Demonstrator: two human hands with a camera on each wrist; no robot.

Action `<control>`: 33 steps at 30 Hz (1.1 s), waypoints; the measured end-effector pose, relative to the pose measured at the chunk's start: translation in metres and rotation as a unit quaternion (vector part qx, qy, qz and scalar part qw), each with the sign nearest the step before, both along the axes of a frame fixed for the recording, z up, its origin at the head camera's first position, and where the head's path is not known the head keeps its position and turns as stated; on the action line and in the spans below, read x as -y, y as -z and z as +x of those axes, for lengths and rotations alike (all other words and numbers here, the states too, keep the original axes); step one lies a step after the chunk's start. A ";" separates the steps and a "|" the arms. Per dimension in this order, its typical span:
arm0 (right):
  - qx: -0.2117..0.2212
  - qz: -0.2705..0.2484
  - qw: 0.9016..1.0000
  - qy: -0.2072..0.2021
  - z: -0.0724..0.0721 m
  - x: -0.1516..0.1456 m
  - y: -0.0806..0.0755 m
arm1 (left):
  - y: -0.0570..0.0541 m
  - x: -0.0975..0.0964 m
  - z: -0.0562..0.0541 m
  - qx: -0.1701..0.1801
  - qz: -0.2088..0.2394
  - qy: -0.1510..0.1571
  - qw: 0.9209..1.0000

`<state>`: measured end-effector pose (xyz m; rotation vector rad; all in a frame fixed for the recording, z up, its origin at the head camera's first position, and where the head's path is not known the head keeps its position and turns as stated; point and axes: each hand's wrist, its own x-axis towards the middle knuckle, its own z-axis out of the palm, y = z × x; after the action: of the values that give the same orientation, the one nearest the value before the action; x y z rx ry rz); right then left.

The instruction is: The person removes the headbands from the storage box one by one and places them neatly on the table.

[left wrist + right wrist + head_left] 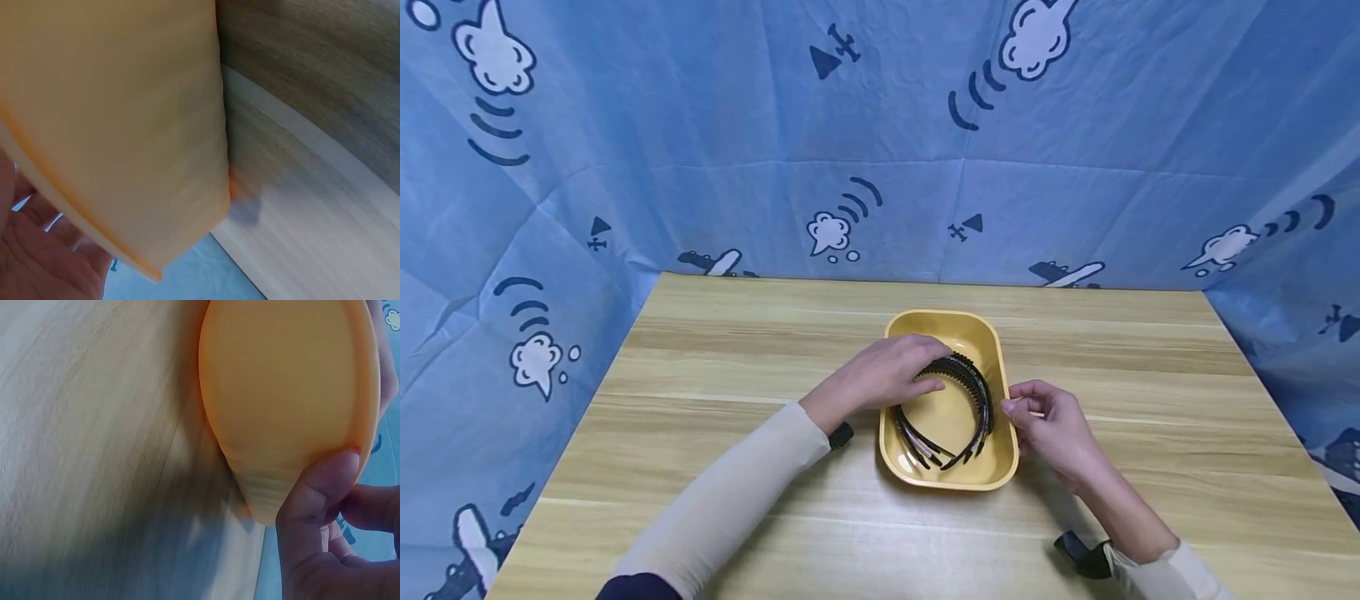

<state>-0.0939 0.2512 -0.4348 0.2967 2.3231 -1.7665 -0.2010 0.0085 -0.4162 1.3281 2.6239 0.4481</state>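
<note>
A yellow plastic bin [1003, 450] with rounded corners stands on the table, and several black headbands [979, 400] lie bunched inside it, their ends toward the near side. My left hand [898, 371] reaches over the bin's left side and holds the headbands at their upper left, thumb inside the ring; its fingertips are partly hidden. In the left wrist view, that hand [50, 256] shows beyond the bin's rim [81, 219]. My right hand [1056, 429] pinches the bin's right rim. The right wrist view shows its thumb [325, 481] against the bin's outer wall [281, 394].
The wood-grain table [737, 333] extends around the bin on all sides. A blue patterned cloth [880, 125] hangs behind the table and along its left and right sides. Black wrist straps or mounts [1082, 556] sit at both wrists.
</note>
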 end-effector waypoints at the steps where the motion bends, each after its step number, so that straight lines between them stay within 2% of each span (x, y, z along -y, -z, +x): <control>1: 0.000 -0.001 1.000 0.000 0.000 0.001 0.000 | 0.001 -0.001 -0.001 -0.001 0.001 0.005 1.000; 7: -0.002 -0.006 1.000 -0.005 0.002 0.004 -0.001 | 0.003 -0.007 -0.004 -0.007 -0.004 0.028 1.000; 13: -0.001 -0.008 1.000 -0.003 0.003 0.005 -0.001 | 0.006 -0.011 -0.006 -0.007 -0.027 0.023 0.999; 33: 0.002 -0.014 1.000 -0.006 0.003 0.006 -0.002 | 0.016 -0.021 -0.011 -0.024 -0.038 0.026 0.999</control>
<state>-0.0910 0.2451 -0.4330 0.2801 2.2912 -1.7893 -0.2125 0.0296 -0.4321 1.3958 2.6108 0.3106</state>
